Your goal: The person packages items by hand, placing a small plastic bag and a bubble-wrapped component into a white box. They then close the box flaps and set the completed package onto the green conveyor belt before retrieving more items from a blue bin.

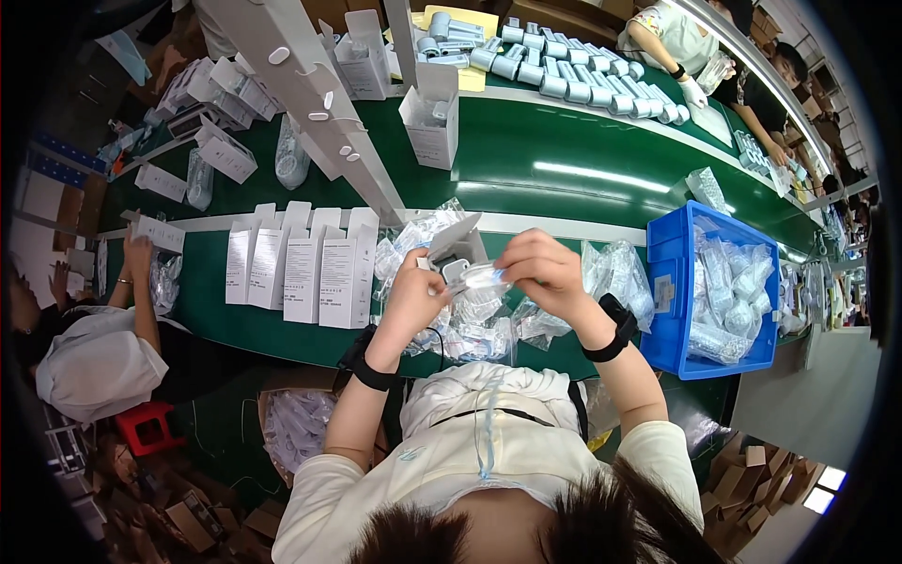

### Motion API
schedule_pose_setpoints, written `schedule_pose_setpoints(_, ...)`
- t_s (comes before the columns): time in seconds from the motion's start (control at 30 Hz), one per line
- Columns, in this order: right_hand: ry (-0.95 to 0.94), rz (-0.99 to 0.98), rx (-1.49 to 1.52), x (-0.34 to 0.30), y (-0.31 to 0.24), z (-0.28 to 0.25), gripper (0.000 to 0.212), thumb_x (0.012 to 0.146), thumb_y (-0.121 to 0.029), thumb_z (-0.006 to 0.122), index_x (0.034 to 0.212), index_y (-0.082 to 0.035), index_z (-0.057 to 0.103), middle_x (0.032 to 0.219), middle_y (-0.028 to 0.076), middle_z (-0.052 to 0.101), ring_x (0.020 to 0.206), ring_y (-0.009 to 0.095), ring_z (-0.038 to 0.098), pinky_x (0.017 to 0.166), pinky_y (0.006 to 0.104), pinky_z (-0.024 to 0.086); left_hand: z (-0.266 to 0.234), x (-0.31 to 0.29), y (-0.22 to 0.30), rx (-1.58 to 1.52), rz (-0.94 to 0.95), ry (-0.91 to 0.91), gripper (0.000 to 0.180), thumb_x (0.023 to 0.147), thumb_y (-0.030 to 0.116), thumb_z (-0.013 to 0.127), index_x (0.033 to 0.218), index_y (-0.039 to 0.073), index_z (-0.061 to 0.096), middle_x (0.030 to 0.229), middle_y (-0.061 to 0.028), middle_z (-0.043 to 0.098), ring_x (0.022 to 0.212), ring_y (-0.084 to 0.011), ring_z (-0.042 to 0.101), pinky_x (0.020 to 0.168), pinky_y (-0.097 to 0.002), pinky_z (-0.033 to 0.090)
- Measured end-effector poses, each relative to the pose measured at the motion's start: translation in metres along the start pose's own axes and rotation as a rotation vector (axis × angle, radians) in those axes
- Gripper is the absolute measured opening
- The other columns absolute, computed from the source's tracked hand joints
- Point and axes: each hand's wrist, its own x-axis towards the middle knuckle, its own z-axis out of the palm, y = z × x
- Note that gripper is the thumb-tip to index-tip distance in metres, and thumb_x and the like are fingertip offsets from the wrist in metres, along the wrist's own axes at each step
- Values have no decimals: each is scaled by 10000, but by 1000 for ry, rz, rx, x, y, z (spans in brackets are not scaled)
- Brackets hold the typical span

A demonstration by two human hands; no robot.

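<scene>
My left hand [414, 299] and my right hand [547, 271] are both closed, pinching opposite ends of a small clear plastic bag [477, 279]. The bag has a little light blue on it near my right fingers; what lies in it is too small to make out. Just behind the bag is an open white box [460, 235], with something grey and dark partly visible inside. Under and around my hands lies a heap of small clear plastic packets [470, 336]. To the left of my left hand stand several white boxes [346, 273] with raised flaps.
A blue bin [665, 352] of bubble-wrapped items stands at right. Beyond the green conveyor belt [526, 150], grey cylindrical devices [583, 80] stand in rows. A metal post [310, 85] rises at left. One co-worker [99, 362] sits at left; others work across the belt.
</scene>
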Motion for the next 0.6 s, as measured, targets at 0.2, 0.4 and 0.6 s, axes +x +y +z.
schedule_pose_setpoints(0.2,-406,-156,-180,-3,16,35,203,581,-31,647,779,-47,608,929,50,560,922,228,507,806,360,425,-1,7,-13,-230,-124,227,91,591,32,672,633,-10,602,884,-169,612,856,-294,593,774,-322,440)
schedule_pose_setpoints(0.4,-615,-13,-338,-16,25,41,545,578,-181,725,1084,-68,557,1247,97,401,1170,270,350,1024,403,228,2,1,-15,-312,-146,309,80,650,27,639,668,-24,580,819,-164,629,845,-242,608,743,-309,445)
schedule_pose_setpoints(0.6,14,553,171,-62,70,66,1017,543,-177,781,1351,-76,171,1347,142,276,1263,275,251,1039,372,208,6,1,-10,-802,-146,249,338,721,95,643,1021,39,497,1168,-167,482,1021,-264,507,868,-372,375)
